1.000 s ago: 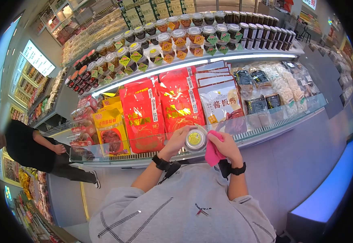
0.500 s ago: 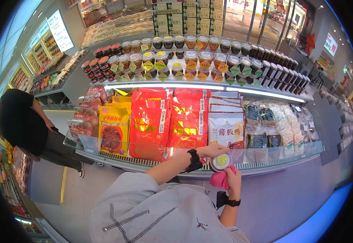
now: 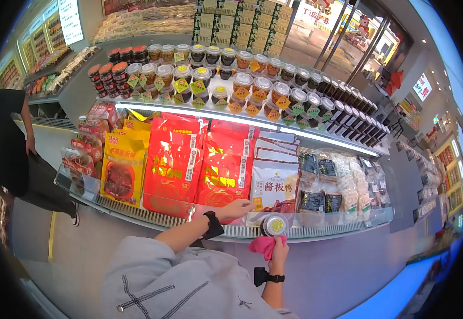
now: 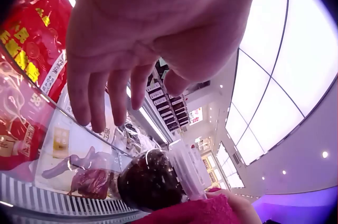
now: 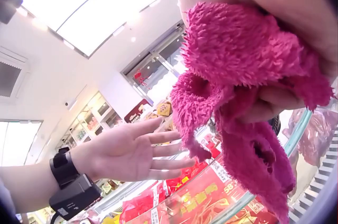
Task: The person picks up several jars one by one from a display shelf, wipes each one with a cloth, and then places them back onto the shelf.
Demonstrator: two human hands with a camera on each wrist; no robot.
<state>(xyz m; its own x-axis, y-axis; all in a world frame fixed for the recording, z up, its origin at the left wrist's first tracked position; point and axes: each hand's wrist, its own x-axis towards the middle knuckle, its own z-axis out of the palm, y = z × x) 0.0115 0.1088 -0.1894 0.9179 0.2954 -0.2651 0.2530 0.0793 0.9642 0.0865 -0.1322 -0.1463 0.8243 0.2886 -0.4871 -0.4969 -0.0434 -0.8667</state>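
My right hand [image 3: 278,256] holds a round plastic jar [image 3: 275,225] together with a fluffy pink cloth [image 3: 264,246] at the case's front edge. Dark contents fill the jar [image 4: 150,180], which lies tilted in the left wrist view, its clear lid [image 4: 188,168] toward my right thumb. In the right wrist view the cloth [image 5: 237,50] bunches around my curled fingers and covers most of the jar. My left hand [image 3: 235,210] is apart from the jar, off to its left, holding nothing. Its fingers are extended with the palm [image 5: 121,155] showing.
A glass-fronted case [image 3: 343,219] holds red packets [image 3: 170,165], a yellow packet [image 3: 122,170] and a white packet [image 3: 275,186]. Behind them, rows of lidded jars [image 3: 242,87] stand on a shelf. A person in black [image 3: 8,143] stands at the left.
My left hand has come away from the jar, which both hands were at a second ago. My right hand keeps the jar and cloth. The head view has shifted.
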